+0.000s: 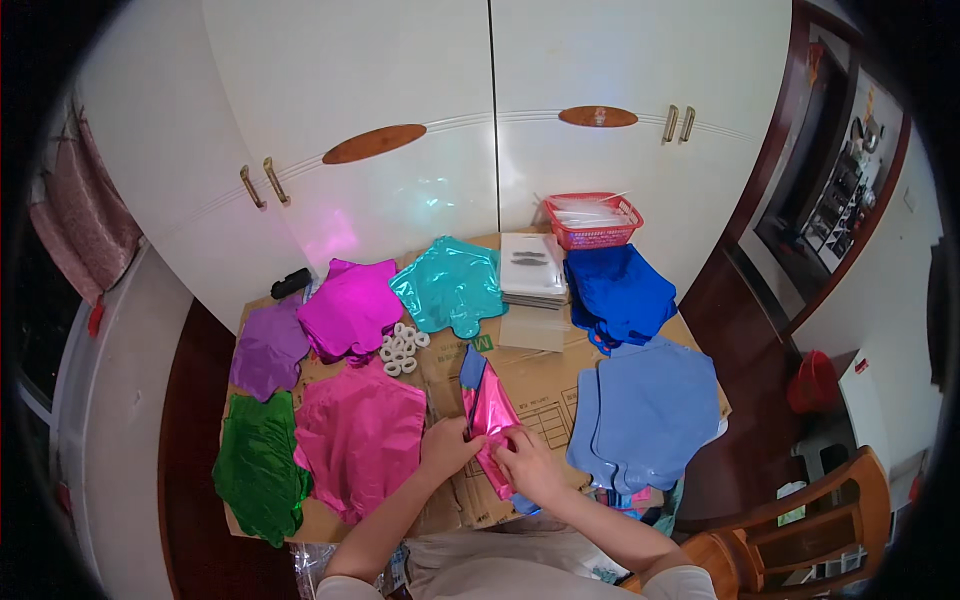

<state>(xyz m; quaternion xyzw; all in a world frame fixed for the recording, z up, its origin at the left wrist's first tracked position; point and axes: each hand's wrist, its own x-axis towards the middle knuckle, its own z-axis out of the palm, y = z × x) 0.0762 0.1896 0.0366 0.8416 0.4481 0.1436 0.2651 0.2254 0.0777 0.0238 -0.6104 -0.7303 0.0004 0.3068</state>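
Near the front middle of the table, both my hands are closed on a narrow folded stack of shiny foil balloons point(492, 395), pink with blue and dark layers. My left hand point(450, 448) pinches its left edge. My right hand point(528, 465) grips it lower on the right side, fingers bent over the foil. Left of my hands lies a flat pink foil balloon pile point(360, 435); a green foil pile point(260, 465) is beyond it. To the right rests a grey-blue foil pile point(655, 415). Several small white rings point(400, 350) sit behind my left hand.
Farther back are purple point(270, 345), magenta point(350, 305), teal point(450, 285) and dark blue point(620, 290) foil piles. A stack of flat white packs point(533, 265) stands before a red basket point(597, 235). White cupboards point(380, 70) close off the back; a wooden chair point(800, 530) is at right.
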